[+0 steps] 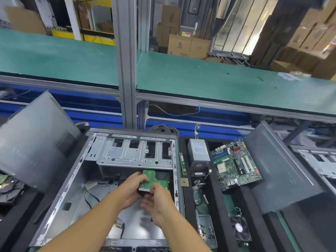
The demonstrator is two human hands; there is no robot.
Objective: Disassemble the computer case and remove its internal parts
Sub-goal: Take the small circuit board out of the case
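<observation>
The open grey steel computer case (60, 197) is nearly stripped. The green motherboard (236, 164), silver boxy power supply (198, 151), small square processor chip (184, 182) and black fan (240, 228) lie on the table to my right. I judge that what is left is this drive, a few loose cables on the case floor and the metal drive cage (134, 151). My left hand (131, 190) grips the side of the hard drive with the green circuit board (152, 179). My right hand (158, 202) pinches its near end, just above the case's right side.
</observation>
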